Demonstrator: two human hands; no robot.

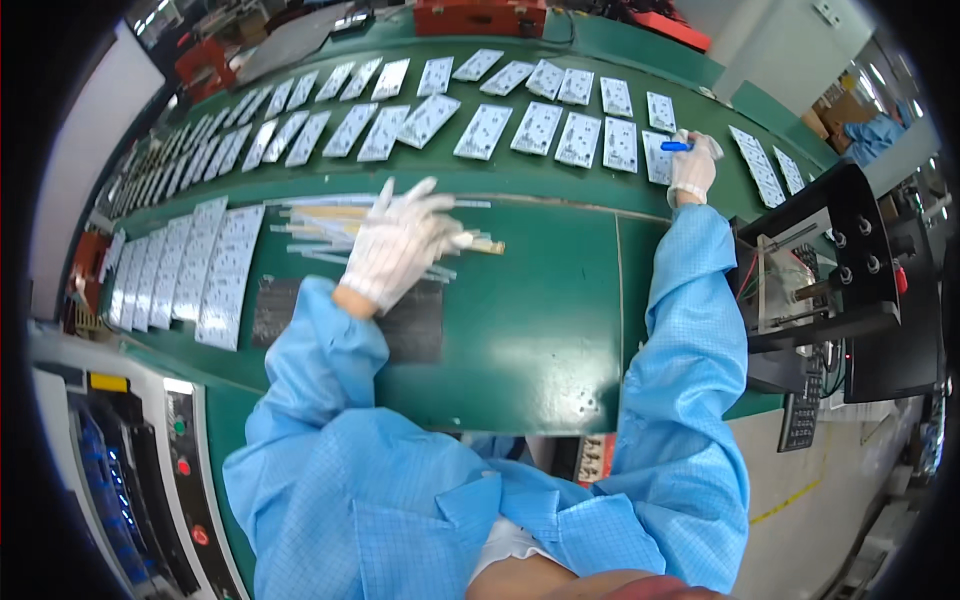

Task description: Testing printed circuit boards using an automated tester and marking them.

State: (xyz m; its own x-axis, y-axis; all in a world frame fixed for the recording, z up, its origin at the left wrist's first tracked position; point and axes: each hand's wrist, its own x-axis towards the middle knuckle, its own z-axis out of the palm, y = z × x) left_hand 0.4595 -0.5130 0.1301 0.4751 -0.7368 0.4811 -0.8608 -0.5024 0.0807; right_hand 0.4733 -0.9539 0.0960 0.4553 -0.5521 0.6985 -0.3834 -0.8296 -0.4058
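Note:
My left hand [402, 245], in a white glove, rests over a loose pile of thin white and tan strips [325, 222]. Its fingers are spread, and I cannot tell whether they press on the strips. Out at the right, my gloved right hand [697, 168] is closed round a blue pen [676, 146]. The pen lies over a white circuit board [657, 165], which the hand partly covers. More white boards [578, 140] with dark markings lie in two long rows across the green surface beyond both hands.
Larger white panels [230, 275] overlap at the left of the green bench [520, 330]. A dark mat [415, 325] lies under my left forearm. A black-framed fixture [825, 265] with rods stands close to my right arm, beside a keyboard [800, 412]. Another person's blue sleeve [872, 132] shows far right.

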